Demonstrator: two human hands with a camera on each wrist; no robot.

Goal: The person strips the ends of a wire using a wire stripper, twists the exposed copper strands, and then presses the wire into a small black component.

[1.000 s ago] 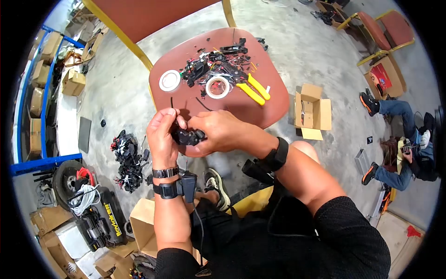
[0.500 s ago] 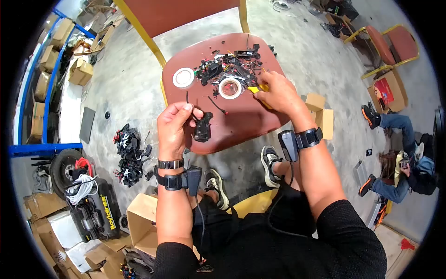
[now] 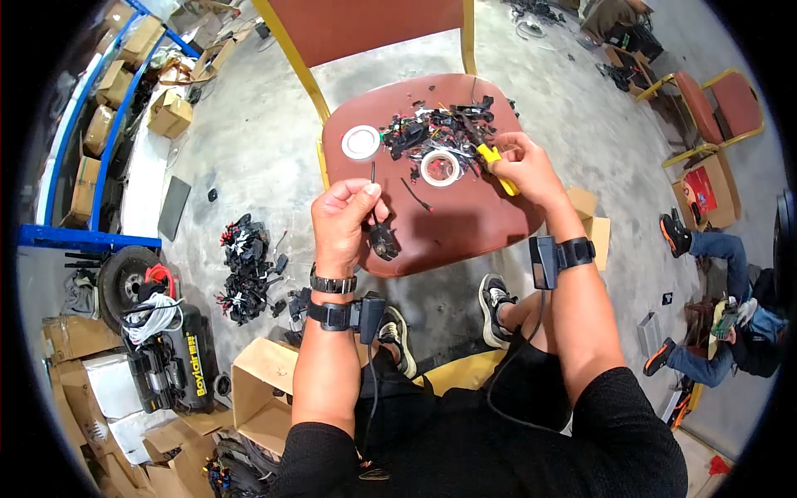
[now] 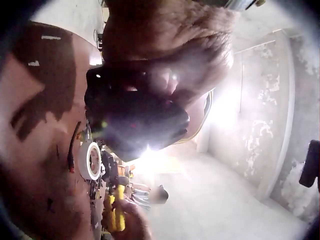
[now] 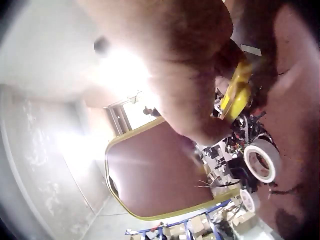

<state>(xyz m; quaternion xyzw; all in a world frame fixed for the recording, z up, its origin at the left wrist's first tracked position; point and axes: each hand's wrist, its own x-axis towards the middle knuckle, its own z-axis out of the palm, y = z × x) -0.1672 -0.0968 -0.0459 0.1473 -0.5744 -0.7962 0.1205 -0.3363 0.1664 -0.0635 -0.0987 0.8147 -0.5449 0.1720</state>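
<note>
My left hand (image 3: 340, 222) pinches a thin black cable (image 3: 373, 173) between thumb and fingers, and a black plastic part (image 3: 383, 241) hangs below it over the chair seat's front edge. In the left wrist view that dark part (image 4: 135, 112) looms large and blurred. Toward the seat's right side, my right hand (image 3: 531, 170) grips the yellow-handled pliers (image 3: 508, 184), whose head lies by a heap of black parts and wire scraps (image 3: 432, 133). A roll of white tape (image 3: 440, 168) is left of the pliers. One short black wire (image 3: 417, 196) lies between the hands.
Another white roll (image 3: 361, 143) lies on the red seat (image 3: 473, 231). Black parts (image 3: 247, 270) are piled on the floor at left, near an open carton (image 3: 264, 378). A second carton (image 3: 588, 220) stands right of the seat. Someone sits at far right.
My right hand has left the black part by my left hand, moved right and taken hold of the yellow pliers. The short wire now lies on the seat. The head view has shifted.
</note>
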